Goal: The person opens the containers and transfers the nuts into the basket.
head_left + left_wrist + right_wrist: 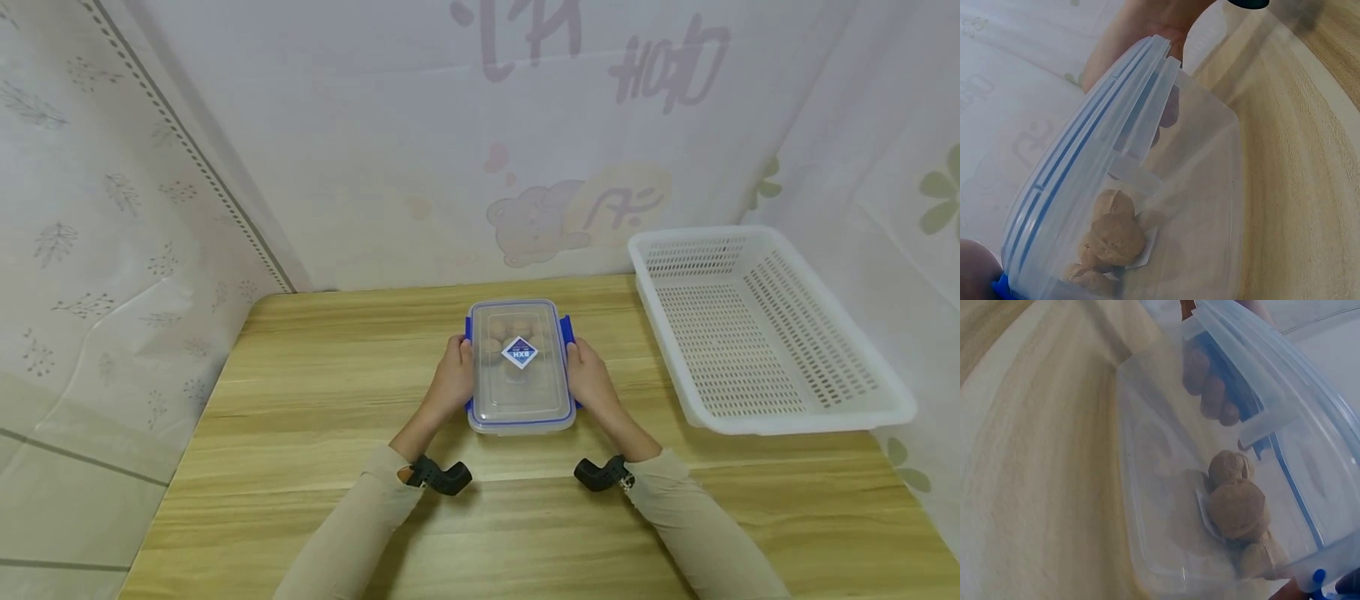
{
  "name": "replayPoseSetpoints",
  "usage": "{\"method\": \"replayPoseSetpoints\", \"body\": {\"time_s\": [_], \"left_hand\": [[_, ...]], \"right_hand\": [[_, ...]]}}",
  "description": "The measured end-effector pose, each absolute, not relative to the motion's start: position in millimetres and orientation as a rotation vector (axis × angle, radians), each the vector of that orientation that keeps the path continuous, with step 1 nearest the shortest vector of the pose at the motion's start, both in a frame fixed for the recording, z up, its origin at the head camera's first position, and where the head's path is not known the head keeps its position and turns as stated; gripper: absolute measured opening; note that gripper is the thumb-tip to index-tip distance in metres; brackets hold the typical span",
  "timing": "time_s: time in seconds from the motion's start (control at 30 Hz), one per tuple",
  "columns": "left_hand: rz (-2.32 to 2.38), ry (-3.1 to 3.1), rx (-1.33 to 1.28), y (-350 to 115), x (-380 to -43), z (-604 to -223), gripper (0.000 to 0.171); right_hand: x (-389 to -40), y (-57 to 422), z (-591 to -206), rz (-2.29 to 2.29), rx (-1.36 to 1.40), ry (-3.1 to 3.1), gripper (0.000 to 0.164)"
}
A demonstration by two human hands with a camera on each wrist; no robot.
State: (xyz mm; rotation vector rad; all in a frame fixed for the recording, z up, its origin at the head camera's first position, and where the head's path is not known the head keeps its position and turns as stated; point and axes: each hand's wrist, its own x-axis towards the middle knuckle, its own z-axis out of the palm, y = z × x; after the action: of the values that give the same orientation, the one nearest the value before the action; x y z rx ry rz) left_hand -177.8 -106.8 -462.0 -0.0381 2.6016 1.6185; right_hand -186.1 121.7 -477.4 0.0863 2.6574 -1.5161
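While your left hand (453, 372) and right hand (591, 380) grip the box (519, 393),
its length faces the far edge of the table (337, 367).

Wood-grain tbl (322, 392), wht ptnd wall (360, 150)

Long beige sleeves (348, 525) — with black, elbow-bent wrist devices (450, 479), one per side.

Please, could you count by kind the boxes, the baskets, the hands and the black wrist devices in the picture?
Lidded box: 1
White basket: 1
Hands: 2 (left hand, right hand)
Black wrist devices: 2 (left device, right device)
Total: 6
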Motion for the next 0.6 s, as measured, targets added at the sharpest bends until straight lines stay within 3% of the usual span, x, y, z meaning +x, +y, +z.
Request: {"method": "replayPoseSetpoints", "body": {"time_s": [0.33, 0.6], "left_hand": [[1.602, 2.596, -0.056, -105, -178, -463, 0.046], [1.603, 2.592, -0.053, -106, -180, -463, 0.046]], "right_hand": [[-186, 125, -468, -1.575, 0.171, 2.490, 0.067], [-185, 119, -467, -1.572, 0.046, 2.503, 0.083]]}}
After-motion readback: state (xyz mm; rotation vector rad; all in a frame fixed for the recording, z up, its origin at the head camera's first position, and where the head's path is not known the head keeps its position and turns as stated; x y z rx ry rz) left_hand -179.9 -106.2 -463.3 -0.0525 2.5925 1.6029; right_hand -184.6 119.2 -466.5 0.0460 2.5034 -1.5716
